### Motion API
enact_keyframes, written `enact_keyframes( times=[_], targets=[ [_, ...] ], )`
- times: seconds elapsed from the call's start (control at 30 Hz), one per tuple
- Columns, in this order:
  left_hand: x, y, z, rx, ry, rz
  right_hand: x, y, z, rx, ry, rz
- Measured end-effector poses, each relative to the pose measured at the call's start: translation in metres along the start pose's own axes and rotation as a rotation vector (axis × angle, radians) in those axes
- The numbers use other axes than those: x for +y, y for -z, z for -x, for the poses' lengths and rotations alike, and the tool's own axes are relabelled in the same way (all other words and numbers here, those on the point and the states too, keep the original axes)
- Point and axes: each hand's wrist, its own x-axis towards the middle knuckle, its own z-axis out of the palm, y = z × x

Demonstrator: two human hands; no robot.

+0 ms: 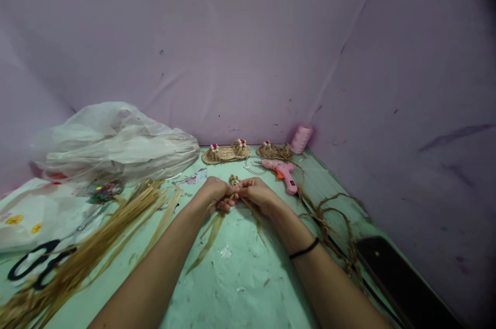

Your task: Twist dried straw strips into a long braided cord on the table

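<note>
My left hand (214, 194) and my right hand (256, 194) meet over the green table (240, 287), both pinched on a small bundle of straw strands (233, 181) with a knotted top. Loose ends of those strands (211, 238) trail down from my fingers onto the table. My right wrist wears a black band (304, 250).
A pile of long straw (96, 244) lies at the left beside black-handled scissors (33, 267) and plastic bags (112, 143). Small woven sandals (227, 153) stand at the back, with a pink glue gun (282, 171), a pink thread spool (301, 139), braided rope (333, 220) and a dark phone (399, 282) at the right.
</note>
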Motion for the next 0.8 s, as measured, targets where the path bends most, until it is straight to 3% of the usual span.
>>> enact_keyframes(
  times=[0.17,0.3,0.43,0.53,0.7,0.8],
  targets=[
    [0.0,0.005,0.0,-0.028,0.022,-0.064,0.006,0.001,-0.005,0.053,0.092,0.253],
    [-0.006,-0.002,-0.004,0.143,0.023,-0.277,0.003,-0.001,0.002,0.232,0.223,0.727],
    [-0.014,-0.008,-0.007,0.226,-0.142,-0.316,-0.012,-0.004,0.018,0.374,0.217,1.02],
    [-0.012,-0.011,-0.004,0.216,-0.197,-0.271,-0.02,-0.009,0.026,0.387,0.163,1.087],
    [-0.005,-0.008,0.0,0.216,-0.037,-0.216,-0.022,-0.024,0.035,0.325,0.19,1.198],
    [-0.005,-0.001,-0.001,0.121,-0.083,-0.262,-0.023,-0.031,0.038,0.299,0.228,1.255]
  ],
)
